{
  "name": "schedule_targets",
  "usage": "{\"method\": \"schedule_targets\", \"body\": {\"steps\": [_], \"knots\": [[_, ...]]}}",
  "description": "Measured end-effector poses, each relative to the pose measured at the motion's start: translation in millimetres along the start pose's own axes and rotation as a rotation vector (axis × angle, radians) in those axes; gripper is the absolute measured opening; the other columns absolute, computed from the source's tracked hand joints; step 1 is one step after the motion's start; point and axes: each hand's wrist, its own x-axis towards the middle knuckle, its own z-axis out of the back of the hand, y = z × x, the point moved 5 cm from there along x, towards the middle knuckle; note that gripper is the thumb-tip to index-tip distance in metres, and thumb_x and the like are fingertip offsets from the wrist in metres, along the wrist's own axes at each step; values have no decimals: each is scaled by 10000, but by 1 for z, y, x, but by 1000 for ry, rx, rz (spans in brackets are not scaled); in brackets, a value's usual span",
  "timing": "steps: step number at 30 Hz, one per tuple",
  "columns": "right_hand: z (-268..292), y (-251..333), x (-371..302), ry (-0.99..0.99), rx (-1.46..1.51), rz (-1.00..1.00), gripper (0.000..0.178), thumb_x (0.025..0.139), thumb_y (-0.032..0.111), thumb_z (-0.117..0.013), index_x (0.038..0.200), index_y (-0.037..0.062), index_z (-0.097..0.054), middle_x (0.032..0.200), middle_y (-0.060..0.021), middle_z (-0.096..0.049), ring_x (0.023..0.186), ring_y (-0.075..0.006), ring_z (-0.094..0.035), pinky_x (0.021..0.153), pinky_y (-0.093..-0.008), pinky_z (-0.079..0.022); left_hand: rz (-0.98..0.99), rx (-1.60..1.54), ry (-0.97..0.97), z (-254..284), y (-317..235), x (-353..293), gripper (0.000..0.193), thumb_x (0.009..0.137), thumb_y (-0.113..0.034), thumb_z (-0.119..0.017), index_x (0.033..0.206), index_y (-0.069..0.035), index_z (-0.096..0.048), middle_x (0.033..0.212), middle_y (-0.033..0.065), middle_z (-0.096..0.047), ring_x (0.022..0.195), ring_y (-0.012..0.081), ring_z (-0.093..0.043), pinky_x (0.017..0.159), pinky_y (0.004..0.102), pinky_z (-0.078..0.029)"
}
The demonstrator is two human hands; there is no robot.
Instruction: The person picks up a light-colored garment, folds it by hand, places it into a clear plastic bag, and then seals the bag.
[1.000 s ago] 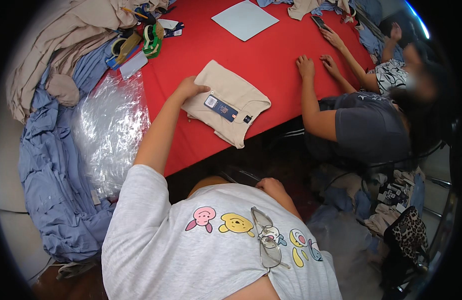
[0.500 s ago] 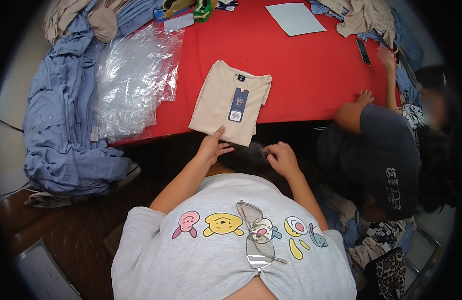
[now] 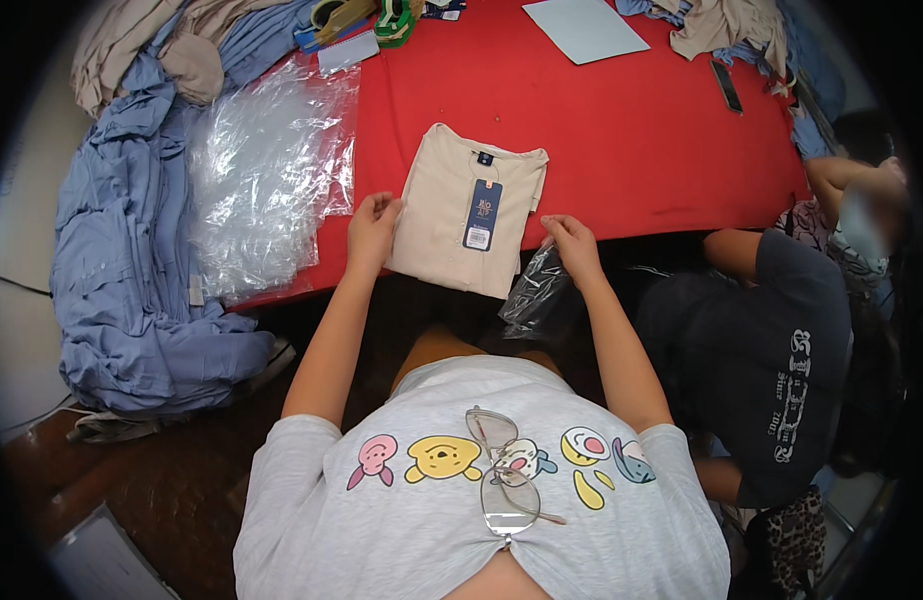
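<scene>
A folded beige shirt lies on the red-covered table, its lower edge reaching slightly past the table's front edge. On its front rests a dark blue hang tag on a loop of string at the collar. My left hand is at the shirt's left side, fingers curled and fingertips against its edge. To the right of the shirt, my right hand pinches a clear plastic bag, which hangs down over the front edge of the table.
Clear plastic bags lie in a stack at left, beside heaped blue garments. Tape dispensers, a white sheet and a phone are toward the back. Another person in a dark shirt is close at right.
My left hand has moved from the shirt's lower edge up to its left side. The right hand has risen to the table edge, bringing the plastic bag up. The other person's hands have left the table.
</scene>
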Motion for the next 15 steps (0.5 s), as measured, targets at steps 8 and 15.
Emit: {"method": "schedule_targets", "body": {"steps": [8,15], "knots": [[-51,51,36,-28,-848,74,460,1043,440,-627,942,-8,-665,878,-281,-721,916,-493,-714,809,-560,-547,123,205,200,-51,-21,51,528,992,-392,-790,1196,82,-679,1147,220,-766,1013,264,-736,897,374,-568],[-87,67,53,61,-801,55,439,1028,424,-660,971,-11,-642,855,-263,-710,884,-454,-720,809,-521,-554,41,-89,23,-37,2,31,410,1040,-290,-748,1165,88,-651,1088,250,-765,1017,292,-736,899,376,-553]]}}
